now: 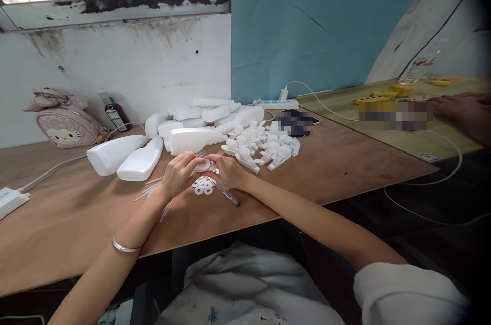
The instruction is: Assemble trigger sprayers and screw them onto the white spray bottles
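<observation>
My left hand (pixel 179 174) and my right hand (pixel 230 172) meet over the table, fingers closed around a small white plastic part (pixel 204 166). Fingers cover most of that part, so I cannot make out its exact kind. Just below lie several flat white ring washers (pixel 203 186). A screwdriver with a clear handle (pixel 229 196) rests beside my right hand. Thin clear tubes (pixel 148 190) stick out under and beside my left hand. Beyond my right hand is a heap of white trigger spray heads (pixel 268 148).
White plastic bottles (pixel 141 158) lie behind my hands on the brown table (pixel 76 233). Further off are a pink bag (pixel 63 125), a dark bottle (pixel 116 115), a power strip (pixel 274 104) and phones. At right, a co-worker's hand (pixel 466 112) is near yellow pieces (pixel 399 90).
</observation>
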Available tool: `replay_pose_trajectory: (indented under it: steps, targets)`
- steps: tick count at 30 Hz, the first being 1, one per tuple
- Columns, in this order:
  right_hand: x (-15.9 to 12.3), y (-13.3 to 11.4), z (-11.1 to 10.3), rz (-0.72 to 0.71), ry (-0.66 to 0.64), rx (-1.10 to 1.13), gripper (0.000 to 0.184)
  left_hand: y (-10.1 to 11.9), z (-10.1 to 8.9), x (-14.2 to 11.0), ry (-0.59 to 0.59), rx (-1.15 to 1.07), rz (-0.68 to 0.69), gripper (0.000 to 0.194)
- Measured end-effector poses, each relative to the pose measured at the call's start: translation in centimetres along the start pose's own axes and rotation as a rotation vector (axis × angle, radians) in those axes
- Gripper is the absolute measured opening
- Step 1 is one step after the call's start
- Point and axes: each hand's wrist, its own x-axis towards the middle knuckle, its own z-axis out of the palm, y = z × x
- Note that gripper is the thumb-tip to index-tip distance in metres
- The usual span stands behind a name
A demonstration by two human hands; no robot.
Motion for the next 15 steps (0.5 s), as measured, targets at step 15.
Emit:
replay_pose_trajectory:
  steps: [15]
  targets:
    - [0.25,-0.14,-0.23,-0.013,-0.002,0.032,0.035,-0.17,0.16,-0.15,-0.022,0.089,0.035,0.017]
